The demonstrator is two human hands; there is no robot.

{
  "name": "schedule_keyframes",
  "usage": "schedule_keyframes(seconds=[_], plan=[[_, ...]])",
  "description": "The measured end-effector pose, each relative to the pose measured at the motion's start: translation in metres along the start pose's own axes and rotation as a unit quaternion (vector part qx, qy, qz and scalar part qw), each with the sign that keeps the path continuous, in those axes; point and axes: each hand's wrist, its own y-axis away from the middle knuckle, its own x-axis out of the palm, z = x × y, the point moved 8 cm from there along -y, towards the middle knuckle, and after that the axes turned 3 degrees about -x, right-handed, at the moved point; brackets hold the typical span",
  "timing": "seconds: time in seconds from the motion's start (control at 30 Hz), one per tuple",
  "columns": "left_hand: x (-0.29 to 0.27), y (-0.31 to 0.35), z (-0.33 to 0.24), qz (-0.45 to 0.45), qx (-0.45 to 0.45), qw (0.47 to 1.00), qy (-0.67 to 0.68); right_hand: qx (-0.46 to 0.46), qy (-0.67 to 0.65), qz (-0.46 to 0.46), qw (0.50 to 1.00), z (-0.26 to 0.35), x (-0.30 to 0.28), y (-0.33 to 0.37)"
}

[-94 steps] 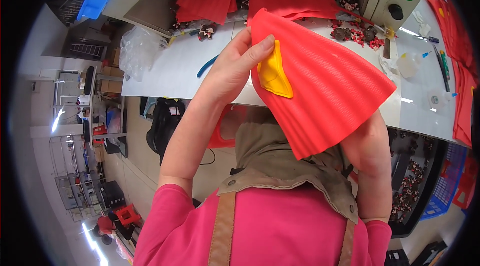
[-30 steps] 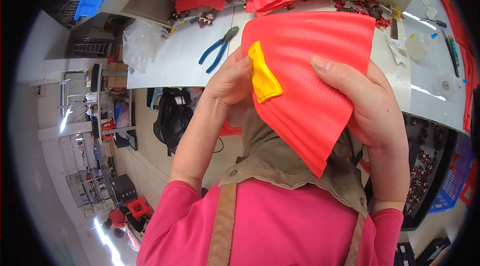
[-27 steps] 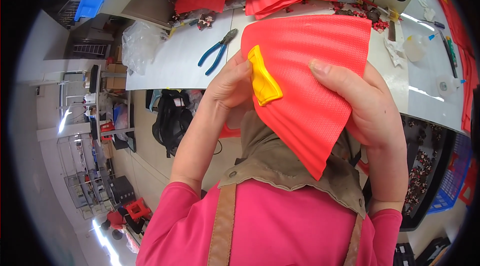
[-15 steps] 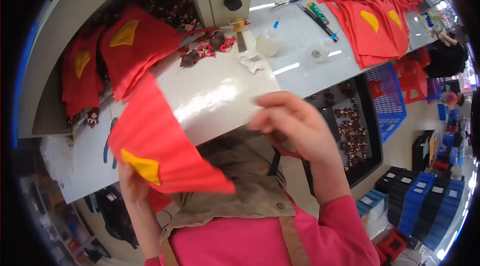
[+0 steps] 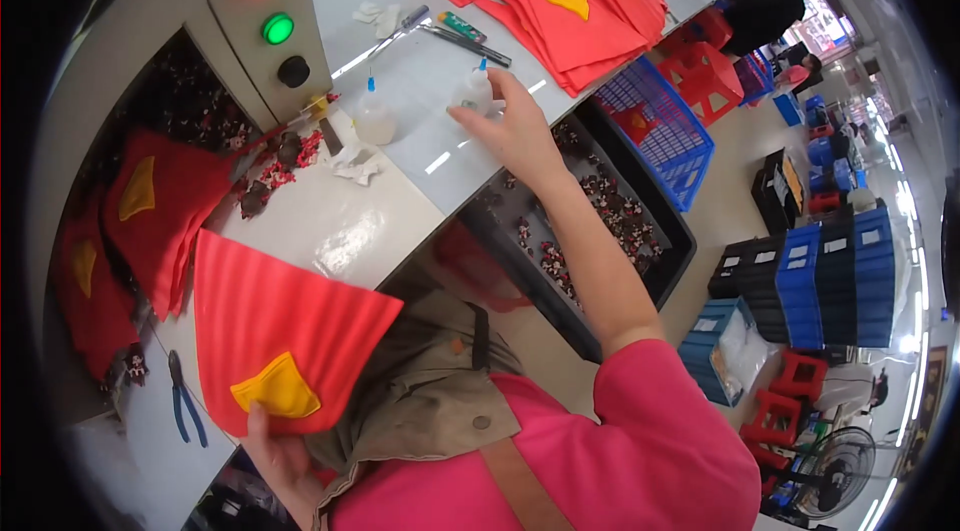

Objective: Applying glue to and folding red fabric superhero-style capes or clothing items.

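My left hand (image 5: pixel 275 456) grips the lower edge of a red cone-like piece of fabric (image 5: pixel 290 316), its thumb on the yellow patch (image 5: pixel 278 389). The piece is held up before my apron, over the table's front edge. My right hand (image 5: pixel 515 136) reaches across the table, thumb and fingers around a small clear bottle (image 5: pixel 474 93) with a blue needle tip. A second such bottle (image 5: pixel 376 121), holding whitish liquid, stands to its left. Part of the gripped bottle is hidden by my fingers.
Red fabric pieces (image 5: pixel 575 26) are stacked at the back; others (image 5: pixel 165 211) lie beside the grey machine (image 5: pixel 225 21). Pliers (image 5: pixel 183 401) lie at left. Below the table's right edge are a black tray (image 5: pixel 672 231) of small parts and a blue basket (image 5: pixel 680 146).
My right hand has moved forward from above the table's front edge to the needle-tip bottle. The red fabric in my left hand is steadier and turned more upright. The view has swung right.
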Motion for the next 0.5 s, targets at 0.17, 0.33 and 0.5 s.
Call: schedule_keyframes(seconds=[0.17, 0.33, 0.5], plan=[[0.003, -0.001, 0.005, -0.024, -0.026, 0.999, -0.003, 0.174, -0.05, 0.118, 0.976, 0.001, 0.003, 0.01], [0.015, 0.008, -0.009, -0.032, 0.005, 0.999, -0.026, 0.102, -0.273, 0.095, 0.952, 0.048, -0.001, 0.026], [0.01, 0.007, -0.012, 0.015, 0.015, 0.998, -0.062, 0.071, -0.371, 0.206, 0.903, 0.134, -0.002, 0.05]])
